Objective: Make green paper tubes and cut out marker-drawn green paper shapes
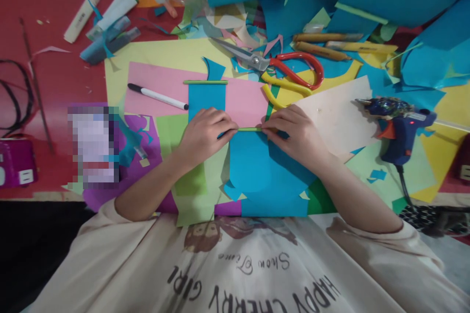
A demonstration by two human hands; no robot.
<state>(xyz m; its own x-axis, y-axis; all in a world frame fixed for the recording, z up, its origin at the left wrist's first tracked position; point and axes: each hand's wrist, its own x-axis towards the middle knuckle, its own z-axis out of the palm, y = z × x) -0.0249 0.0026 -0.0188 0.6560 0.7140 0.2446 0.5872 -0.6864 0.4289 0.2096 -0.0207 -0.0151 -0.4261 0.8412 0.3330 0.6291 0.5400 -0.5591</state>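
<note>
Near the table's front edge a smooth blue paper sheet (257, 176) lies flat over overlapping purple, green and pink sheets. At its far edge the left hand (205, 133) and the right hand (293, 132) each pinch one end of a thin green rolled-paper stick (249, 129), fingertips closed tight on it. Beyond lie a white marker with a black cap (157, 97) and steel scissors with red and yellow handles (259, 62) among curled scraps, leaving little bare room, and a glossy blue glue gun (398, 124) rests toward the right edge.
</note>
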